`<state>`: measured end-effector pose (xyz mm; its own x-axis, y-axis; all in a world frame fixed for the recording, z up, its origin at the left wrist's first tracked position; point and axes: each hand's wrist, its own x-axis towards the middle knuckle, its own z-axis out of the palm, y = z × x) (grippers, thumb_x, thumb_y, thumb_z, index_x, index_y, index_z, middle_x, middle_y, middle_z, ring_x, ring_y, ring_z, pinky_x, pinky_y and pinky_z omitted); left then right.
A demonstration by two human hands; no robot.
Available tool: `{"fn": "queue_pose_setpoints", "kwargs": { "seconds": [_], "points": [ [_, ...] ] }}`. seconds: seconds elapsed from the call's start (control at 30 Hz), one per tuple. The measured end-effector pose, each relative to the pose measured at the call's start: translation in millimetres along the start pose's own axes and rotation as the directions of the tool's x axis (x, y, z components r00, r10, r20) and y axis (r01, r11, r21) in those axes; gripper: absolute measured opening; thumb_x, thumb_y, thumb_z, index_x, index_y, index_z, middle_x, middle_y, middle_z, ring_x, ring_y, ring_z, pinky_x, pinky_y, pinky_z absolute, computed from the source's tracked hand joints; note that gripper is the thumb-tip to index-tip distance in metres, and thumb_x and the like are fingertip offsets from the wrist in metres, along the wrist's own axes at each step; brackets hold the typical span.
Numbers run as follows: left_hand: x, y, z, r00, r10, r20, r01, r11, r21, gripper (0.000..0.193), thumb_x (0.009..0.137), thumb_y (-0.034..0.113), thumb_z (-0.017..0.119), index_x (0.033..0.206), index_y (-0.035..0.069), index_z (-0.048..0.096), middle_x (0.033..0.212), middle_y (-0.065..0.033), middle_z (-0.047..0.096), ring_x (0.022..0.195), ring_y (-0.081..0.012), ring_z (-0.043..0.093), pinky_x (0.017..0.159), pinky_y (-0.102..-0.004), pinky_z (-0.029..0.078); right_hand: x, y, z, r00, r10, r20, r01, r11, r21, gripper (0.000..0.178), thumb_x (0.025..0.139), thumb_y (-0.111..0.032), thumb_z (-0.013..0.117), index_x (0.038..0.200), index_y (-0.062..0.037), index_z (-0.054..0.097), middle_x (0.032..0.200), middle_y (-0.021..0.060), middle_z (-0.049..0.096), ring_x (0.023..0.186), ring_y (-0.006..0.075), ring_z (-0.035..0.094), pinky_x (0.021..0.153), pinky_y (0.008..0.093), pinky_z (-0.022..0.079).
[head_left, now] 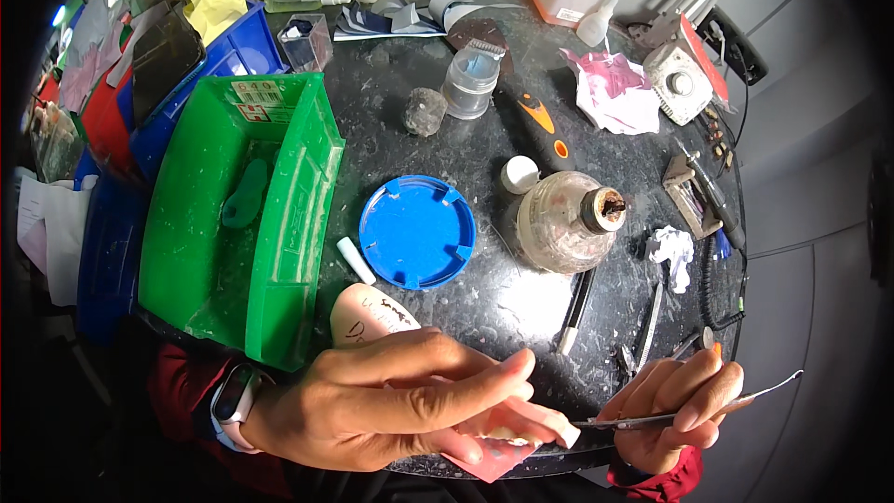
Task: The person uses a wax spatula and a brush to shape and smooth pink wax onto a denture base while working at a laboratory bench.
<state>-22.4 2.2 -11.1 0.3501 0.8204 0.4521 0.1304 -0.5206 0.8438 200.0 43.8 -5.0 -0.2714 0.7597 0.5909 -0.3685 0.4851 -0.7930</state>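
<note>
My left hand [391, 401] is closed around a pink wax denture piece [549, 421] with whitish teeth along it. My left index finger stretches out above the piece. A flat flap of pink wax [491, 462] shows beneath those fingers. In my right hand [672, 402] is a thin metal wax carver [765, 388], pinched between thumb and fingers. One tip of the carver meets the end of the pink piece; its hooked other end points up and right. Beside my left hand lies a pale plaster cast [365, 309] with dark handwriting, partly hidden by that hand.
A green bin [307, 177] stands at left. Nearby are a blue round lid [416, 231], a glass spirit lamp [563, 228], a white cap [520, 174], a clear jar [470, 84] and an orange-black handle [538, 126]. At right lie metal tools [650, 328] and crumpled tissue [672, 253].
</note>
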Motion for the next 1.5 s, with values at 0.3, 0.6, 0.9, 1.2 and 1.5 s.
{"fn": "queue_pose_setpoints", "kwargs": {
  "seconds": [0.3, 0.6, 0.9, 1.2, 1.5],
  "points": [
    [-0.1, -2.8, 2.1, 1.0, -0.006, -0.002, 0.006, 0.997, -0.082, 0.047, 0.069, 0.015, 0.067, 0.108, -0.007, 0.052, 0.091, -0.017, 0.059, 0.082, -0.0246, 0.061, 0.069, -0.031, 0.052, -3.9, 3.0, 0.9, 0.999, 0.026, 0.027, -0.027, 0.999, 0.04, 0.025, 0.085, -0.026, 0.051, 0.081, -0.0055, 0.038, 0.062, 0.0037, 0.037, 0.029, 0.009, 0.036, 0.025, 0.0248, 0.044],
    [-0.4, -6.6, 6.6, 0.998, 0.055, -0.037, -0.058, 0.995, -0.08, 0.06, 0.068, 0.003, 0.066, 0.122, -0.004, 0.042, 0.092, -0.0085, 0.058, 0.076, -0.0148, 0.056, 0.065, -0.0244, 0.047, -3.7, 1.3, -1.0, 0.998, 0.052, 0.037, -0.053, 0.998, 0.032, 0.024, 0.085, -0.024, 0.053, 0.08, -0.0051, 0.039, 0.061, 0.0038, 0.036, 0.029, 0.0094, 0.039, 0.027, 0.0266, 0.046],
    [-0.9, -2.8, 5.7, 0.997, 0.054, -0.062, -0.057, 0.997, -0.05, 0.058, 0.068, 0.003, 0.066, 0.121, -0.005, 0.043, 0.089, -0.0084, 0.057, 0.074, -0.0148, 0.056, 0.063, -0.0242, 0.047, -3.7, 2.0, -1.2, 0.997, 0.029, 0.066, -0.034, 0.996, 0.079, 0.024, 0.085, -0.023, 0.053, 0.081, -0.0037, 0.039, 0.061, 0.0047, 0.037, 0.029, 0.0114, 0.039, 0.027, 0.0278, 0.047],
    [-1.2, -1.5, 0.7, 0.998, -0.047, 0.031, 0.048, 0.998, -0.041, 0.044, 0.07, 0.018, 0.067, 0.106, -0.005, 0.054, 0.09, -0.0158, 0.06, 0.08, -0.0242, 0.061, 0.066, -0.0291, 0.052, -5.1, 5.9, 0.9, 0.99, 0.103, 0.092, -0.108, 0.993, 0.05, 0.025, 0.083, -0.023, 0.054, 0.082, -0.0031, 0.039, 0.062, 0.0071, 0.039, 0.03, 0.0146, 0.042, 0.03, 0.0283, 0.049],
    [1.4, -3.1, 3.7, 1.0, -0.014, -0.006, 0.013, 0.996, -0.085, 0.045, 0.071, 0.019, 0.067, 0.106, -0.006, 0.054, 0.092, -0.0165, 0.059, 0.08, -0.0241, 0.061, 0.066, -0.0294, 0.052, -5.0, 3.2, 0.6, 0.989, 0.128, 0.076, -0.131, 0.99, 0.044, 0.026, 0.084, -0.024, 0.054, 0.081, -0.003, 0.038, 0.06, 0.0071, 0.039, 0.031, 0.0152, 0.042, 0.03, 0.0278, 0.048]
  ]
}}
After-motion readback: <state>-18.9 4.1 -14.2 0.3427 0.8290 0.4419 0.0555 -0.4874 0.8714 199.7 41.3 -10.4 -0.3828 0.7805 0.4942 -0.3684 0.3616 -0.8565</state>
